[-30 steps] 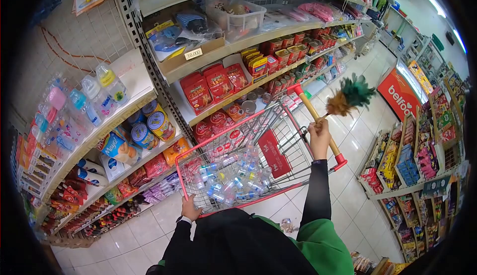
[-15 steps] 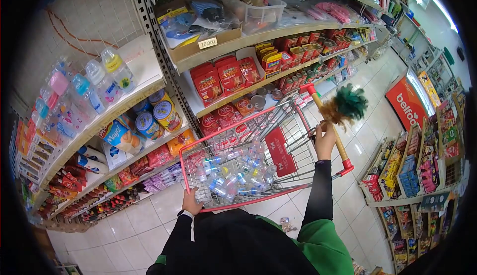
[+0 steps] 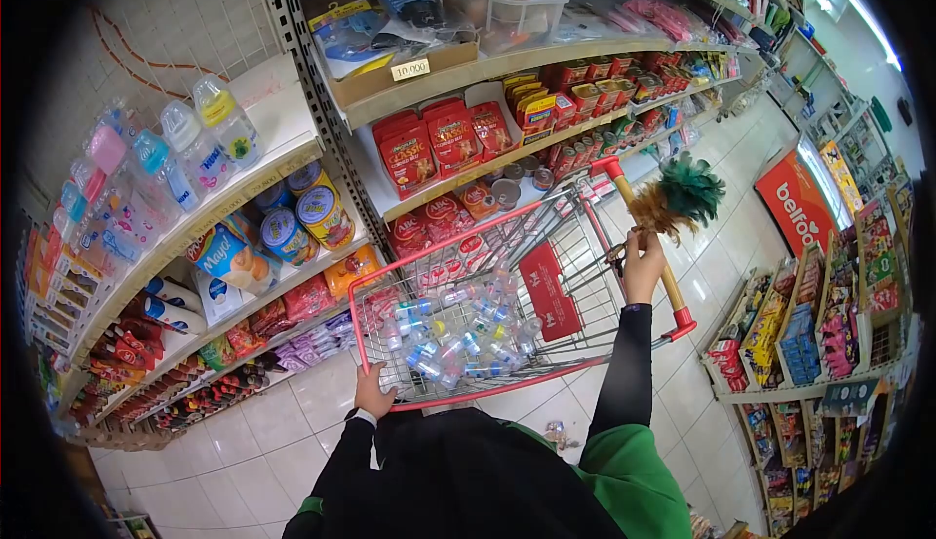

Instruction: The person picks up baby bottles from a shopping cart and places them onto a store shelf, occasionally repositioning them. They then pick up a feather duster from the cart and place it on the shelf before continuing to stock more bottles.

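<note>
A wire shopping cart [image 3: 487, 395] with a red rim stands in front of me, with several clear baby bottles [image 3: 468, 339] lying loose in its basket. My left hand [image 3: 373, 392] is closed round the rim at the near left corner. Beside the cart's wooden push bar [image 3: 671, 286], my right hand [image 3: 643, 266] is closed on a feather duster [image 3: 690, 193]. Its green and brown feathers point up and to the right, past the bar; most of its handle is hidden. Upright baby bottles [image 3: 229, 128] line the shelf at the left.
Shelves ahead carry red food pouches [image 3: 453, 139], cans [image 3: 585, 100] and a cardboard box [image 3: 405, 61] of packaged goods. Yellow-lidded tins [image 3: 324, 215] sit below the bottles. Right of the tiled aisle [image 3: 682, 373] are a snack rack [image 3: 799, 325] and a red chest [image 3: 801, 203].
The view has shifted slightly, and the shelves sit a little differently in it. Both hands keep their holds; the duster's feathers have moved slightly.
</note>
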`<state>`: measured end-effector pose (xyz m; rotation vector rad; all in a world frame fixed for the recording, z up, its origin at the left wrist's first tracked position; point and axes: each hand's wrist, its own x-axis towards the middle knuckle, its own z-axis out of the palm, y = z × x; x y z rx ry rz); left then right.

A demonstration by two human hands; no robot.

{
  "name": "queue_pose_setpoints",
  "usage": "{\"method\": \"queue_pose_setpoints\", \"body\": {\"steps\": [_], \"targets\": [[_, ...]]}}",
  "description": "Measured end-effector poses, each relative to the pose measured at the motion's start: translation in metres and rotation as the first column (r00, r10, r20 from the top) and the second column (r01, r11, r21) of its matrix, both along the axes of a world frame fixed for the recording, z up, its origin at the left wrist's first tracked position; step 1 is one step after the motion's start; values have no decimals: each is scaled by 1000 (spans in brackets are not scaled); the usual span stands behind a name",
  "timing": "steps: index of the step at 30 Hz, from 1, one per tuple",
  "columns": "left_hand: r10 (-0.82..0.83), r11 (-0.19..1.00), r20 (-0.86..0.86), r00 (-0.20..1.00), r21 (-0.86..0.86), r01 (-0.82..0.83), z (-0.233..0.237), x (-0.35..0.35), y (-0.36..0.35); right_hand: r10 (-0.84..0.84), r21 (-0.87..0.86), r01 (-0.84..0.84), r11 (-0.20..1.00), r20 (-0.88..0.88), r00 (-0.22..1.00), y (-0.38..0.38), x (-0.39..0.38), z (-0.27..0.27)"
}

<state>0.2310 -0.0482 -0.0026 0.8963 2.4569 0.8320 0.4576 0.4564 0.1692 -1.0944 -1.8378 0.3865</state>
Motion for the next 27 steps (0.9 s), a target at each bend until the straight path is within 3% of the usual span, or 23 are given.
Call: {"method": "queue_pose_setpoints", "body": {"steps": [1,3,5,7,10,15,17,21,24,27], "targets": [[-2,1000,-5,1000,0,2,-4,0,1,-2,0,2,1000,-5,1000,1,0,-2],[93,992,-6,996,84,-92,-17,2,2,-2,-158,-18,987,-124,992,-1,1,-3],[149,983,-43,988,117,-143,-23,5,8,-19,-136,-2,991,-151,988,-7,1,1],[270,940,-163,949,257,-224,-20,4,17,-16,-137,-9,991,-179,984,-8,1,4],[289,938,-143,947,239,-251,-16,-5,29,-6,-181,-18,983,-130,991,-7,0,9],[253,958,-176,951,181,-221,-22,-11,31,-35,-143,19,990,-116,993,-6,-4,13],[259,957,-175,950,179,-228,-26,-11,29,-29,-11,28,1000,-125,992,-2,-2,6],[252,959,-175,952,177,-221,-22,-12,30,-4,61,7,998,-56,998,-11,0,4],[251,959,-179,951,180,-219,-22,-12,31,21,212,-20,977,-4,1000,-21,-1,2],[250,959,-177,952,182,-218,-22,-12,29,6,115,1,993,-55,998,-20,-2,-4]]}}
